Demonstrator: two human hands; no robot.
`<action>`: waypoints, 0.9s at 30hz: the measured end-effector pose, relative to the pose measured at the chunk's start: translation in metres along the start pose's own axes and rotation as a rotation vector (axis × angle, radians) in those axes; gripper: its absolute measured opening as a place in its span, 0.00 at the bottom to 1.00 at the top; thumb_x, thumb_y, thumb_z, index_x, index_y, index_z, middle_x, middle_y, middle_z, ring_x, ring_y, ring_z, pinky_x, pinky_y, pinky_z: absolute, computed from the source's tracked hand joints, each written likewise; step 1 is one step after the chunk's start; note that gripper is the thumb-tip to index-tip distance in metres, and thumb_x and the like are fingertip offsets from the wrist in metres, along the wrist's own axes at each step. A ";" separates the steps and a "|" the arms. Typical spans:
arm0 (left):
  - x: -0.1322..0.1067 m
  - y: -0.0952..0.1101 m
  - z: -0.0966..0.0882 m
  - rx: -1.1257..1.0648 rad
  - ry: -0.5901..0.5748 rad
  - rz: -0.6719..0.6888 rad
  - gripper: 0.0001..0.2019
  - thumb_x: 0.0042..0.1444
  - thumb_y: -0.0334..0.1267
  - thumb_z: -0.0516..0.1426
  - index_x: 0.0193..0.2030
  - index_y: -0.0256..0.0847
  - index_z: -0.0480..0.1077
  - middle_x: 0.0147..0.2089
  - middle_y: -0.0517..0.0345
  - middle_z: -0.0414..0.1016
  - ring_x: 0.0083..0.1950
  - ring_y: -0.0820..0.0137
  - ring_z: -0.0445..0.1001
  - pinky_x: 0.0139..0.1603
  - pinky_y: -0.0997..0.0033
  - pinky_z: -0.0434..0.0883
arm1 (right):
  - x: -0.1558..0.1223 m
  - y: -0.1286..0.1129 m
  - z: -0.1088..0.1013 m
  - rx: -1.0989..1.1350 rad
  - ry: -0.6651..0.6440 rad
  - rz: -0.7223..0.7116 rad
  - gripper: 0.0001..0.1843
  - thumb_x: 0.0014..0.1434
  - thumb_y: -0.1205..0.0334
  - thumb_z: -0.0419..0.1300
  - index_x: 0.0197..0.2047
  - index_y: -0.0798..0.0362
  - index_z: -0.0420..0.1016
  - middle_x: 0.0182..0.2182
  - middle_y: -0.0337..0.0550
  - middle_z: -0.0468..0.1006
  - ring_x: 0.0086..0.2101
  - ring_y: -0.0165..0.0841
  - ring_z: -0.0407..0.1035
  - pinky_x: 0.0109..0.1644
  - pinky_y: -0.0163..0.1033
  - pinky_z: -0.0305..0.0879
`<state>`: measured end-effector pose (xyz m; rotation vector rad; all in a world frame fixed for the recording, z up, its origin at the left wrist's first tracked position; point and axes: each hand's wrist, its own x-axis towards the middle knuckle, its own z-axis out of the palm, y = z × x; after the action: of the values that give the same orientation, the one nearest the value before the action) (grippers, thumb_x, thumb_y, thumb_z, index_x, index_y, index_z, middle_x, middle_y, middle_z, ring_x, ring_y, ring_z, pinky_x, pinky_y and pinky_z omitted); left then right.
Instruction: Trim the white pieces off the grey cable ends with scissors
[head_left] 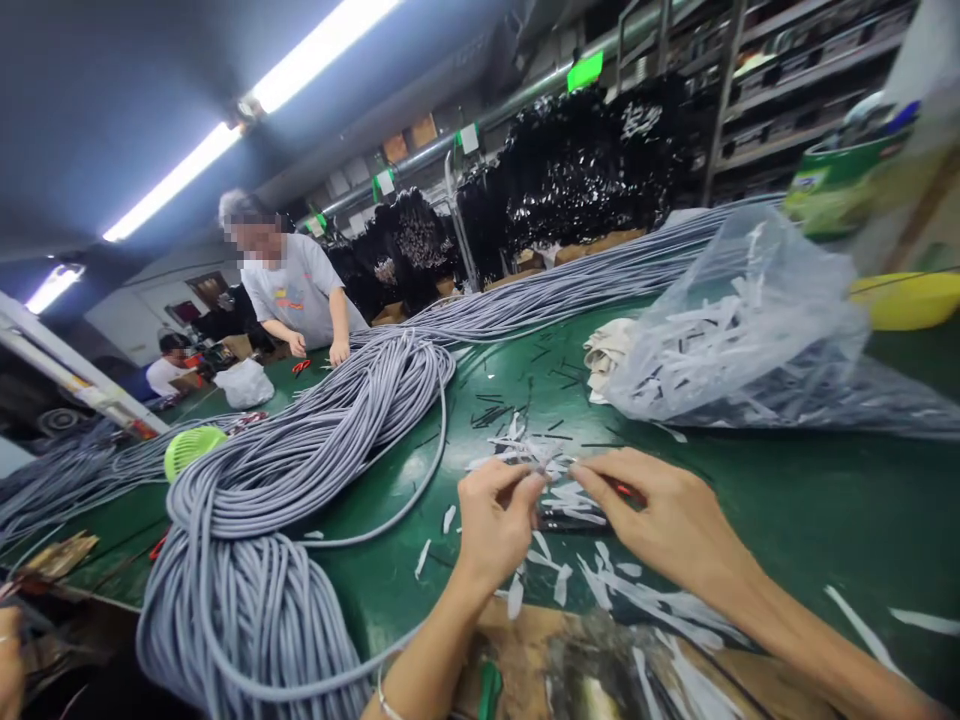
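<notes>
My left hand (pixel 495 520) is closed in a pinch above the green table (pixel 405 560); what lies between thumb and fingertips is too small to name. Just to its right, my right hand (pixel 664 510) pinches too, its fingertips close to the left ones. A bit of red (pixel 628 491) shows under its curled fingers, but its kind is hidden. White strips (pixel 574 500) and short dark pieces (pixel 491 412) are scattered beneath and beyond both hands. Left of them lies a big bundle of grey cable (pixel 315 470), one loop of which runs behind my left forearm.
A clear plastic bag (pixel 742 330) of white scraps sits at right beside a crumpled cloth (pixel 609 350). More grey cables (pixel 540 300) stretch along the back. A green fan-like object (pixel 193 448) stands left. Across the table a co-worker (pixel 296 285) stands near red-handled scissors (pixel 301 367).
</notes>
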<state>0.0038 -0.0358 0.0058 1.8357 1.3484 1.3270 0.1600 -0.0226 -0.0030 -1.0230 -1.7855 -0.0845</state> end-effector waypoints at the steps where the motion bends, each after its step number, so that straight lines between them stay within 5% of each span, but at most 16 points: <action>1: -0.001 0.001 0.000 -0.051 -0.042 -0.017 0.17 0.56 0.44 0.53 0.25 0.35 0.75 0.19 0.62 0.61 0.18 0.77 0.58 0.20 0.77 0.58 | 0.000 -0.003 0.000 0.050 -0.013 0.010 0.18 0.61 0.59 0.50 0.25 0.51 0.75 0.22 0.39 0.77 0.23 0.31 0.71 0.24 0.33 0.65; 6: -0.001 0.007 0.002 -0.277 -0.123 -0.142 0.27 0.49 0.61 0.53 0.23 0.34 0.72 0.20 0.63 0.59 0.13 0.82 0.53 0.14 0.78 0.54 | 0.003 -0.014 -0.001 0.249 -0.048 0.052 0.17 0.60 0.60 0.50 0.24 0.51 0.74 0.21 0.39 0.77 0.22 0.30 0.71 0.24 0.32 0.65; 10: 0.000 0.008 0.004 -0.289 -0.121 -0.189 0.31 0.44 0.66 0.53 0.22 0.34 0.72 0.19 0.62 0.60 0.13 0.82 0.52 0.13 0.78 0.53 | 0.003 -0.014 -0.002 0.317 -0.050 0.102 0.19 0.61 0.58 0.50 0.23 0.51 0.73 0.20 0.39 0.77 0.21 0.30 0.70 0.23 0.32 0.65; 13: -0.002 0.006 0.004 -0.252 -0.130 -0.177 0.30 0.47 0.63 0.53 0.23 0.34 0.74 0.20 0.60 0.62 0.13 0.81 0.52 0.13 0.77 0.54 | 0.002 -0.013 -0.002 0.301 -0.055 0.094 0.19 0.61 0.57 0.50 0.23 0.51 0.73 0.20 0.40 0.76 0.21 0.30 0.69 0.23 0.33 0.65; 19: -0.003 0.004 0.001 0.103 -0.025 0.056 0.18 0.54 0.45 0.53 0.21 0.37 0.76 0.17 0.58 0.62 0.22 0.73 0.60 0.24 0.74 0.58 | -0.003 -0.021 -0.005 0.111 0.070 -0.100 0.15 0.61 0.64 0.50 0.25 0.52 0.73 0.19 0.40 0.74 0.21 0.30 0.67 0.26 0.34 0.63; 23: 0.002 -0.002 0.003 0.088 0.013 -0.062 0.15 0.53 0.41 0.54 0.22 0.35 0.76 0.19 0.59 0.64 0.22 0.74 0.59 0.23 0.74 0.57 | -0.007 -0.031 -0.008 0.203 0.088 -0.308 0.13 0.59 0.68 0.51 0.26 0.51 0.72 0.18 0.39 0.75 0.21 0.28 0.68 0.26 0.34 0.63; 27: 0.002 -0.005 0.004 0.003 0.017 -0.071 0.14 0.52 0.42 0.55 0.25 0.35 0.76 0.20 0.59 0.64 0.22 0.75 0.60 0.22 0.75 0.56 | -0.008 -0.023 -0.003 0.128 0.116 -0.111 0.13 0.60 0.66 0.52 0.25 0.52 0.72 0.20 0.38 0.76 0.20 0.28 0.69 0.25 0.32 0.63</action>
<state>0.0053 -0.0318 0.0012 1.7657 1.4122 1.3072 0.1472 -0.0434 0.0009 -0.8120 -1.7188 -0.0956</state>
